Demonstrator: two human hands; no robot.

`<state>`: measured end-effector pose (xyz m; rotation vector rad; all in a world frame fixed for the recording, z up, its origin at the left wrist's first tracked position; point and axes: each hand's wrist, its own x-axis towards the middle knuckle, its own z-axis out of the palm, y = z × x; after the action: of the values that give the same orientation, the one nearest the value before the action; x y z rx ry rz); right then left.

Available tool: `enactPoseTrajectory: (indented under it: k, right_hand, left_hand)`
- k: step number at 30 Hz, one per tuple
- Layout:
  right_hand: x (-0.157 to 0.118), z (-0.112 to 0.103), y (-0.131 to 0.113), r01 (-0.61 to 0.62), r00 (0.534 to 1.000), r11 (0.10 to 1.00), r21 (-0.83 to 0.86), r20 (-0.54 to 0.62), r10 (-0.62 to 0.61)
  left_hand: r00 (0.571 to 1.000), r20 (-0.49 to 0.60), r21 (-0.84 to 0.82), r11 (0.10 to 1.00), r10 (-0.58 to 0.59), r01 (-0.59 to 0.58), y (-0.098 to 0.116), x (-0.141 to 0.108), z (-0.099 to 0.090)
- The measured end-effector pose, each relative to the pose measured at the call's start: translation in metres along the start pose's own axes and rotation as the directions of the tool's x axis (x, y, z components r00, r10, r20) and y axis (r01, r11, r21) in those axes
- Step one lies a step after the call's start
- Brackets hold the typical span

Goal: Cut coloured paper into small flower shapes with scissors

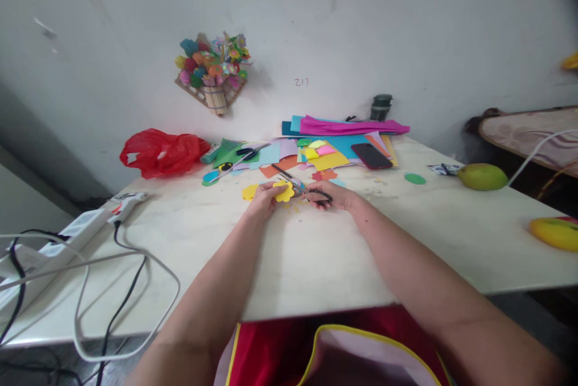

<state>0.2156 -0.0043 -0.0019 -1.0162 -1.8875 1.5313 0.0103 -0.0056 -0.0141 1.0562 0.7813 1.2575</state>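
Observation:
My left hand (pixel 265 200) pinches a yellow paper flower (pixel 283 192) with a scalloped edge. My right hand (pixel 332 193) grips scissors (pixel 321 196) by their dark handles. Their blades point left and up, close to the flower's right side; whether they touch it I cannot tell. Another yellow paper piece (pixel 250 192) lies just left of my left hand. Behind the scissors rests an orange-red paper flower (pixel 324 175). Tiny yellow scraps (pixel 292 208) are scattered on the table below the flower.
Coloured paper sheets (pixel 332 160), a phone (pixel 371 156) and a second pair of scissors (pixel 249 152) lie at the back. A red plastic bag (pixel 162 152) sits back left. Power strips (pixel 74 240) with loose cables are at left. A green mango (pixel 482 176) and yellow fruit (pixel 555 233) are at right.

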Motion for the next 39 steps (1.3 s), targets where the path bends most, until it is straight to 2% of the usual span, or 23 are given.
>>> enactPoseTrajectory:
  k: [10,29,39]
  right_hand:
    - [-0.002,0.002,-0.003,0.010,1.000,0.999,-0.039,-0.002,-0.010]
    - [-0.003,0.005,-0.008,-0.025,1.000,1.000,0.001,-0.017,0.025]
    - [-0.005,0.005,-0.011,0.004,1.000,1.000,-0.027,-0.001,-0.004]
  left_hand:
    - [1.000,0.006,-0.012,1.000,-0.009,0.009,0.000,0.000,0.000]
    - [1.000,0.021,0.017,1.000,-0.006,0.006,-0.002,0.001,-0.002]
    - [1.000,0.003,0.001,1.000,-0.007,0.007,0.000,-0.001,0.000]
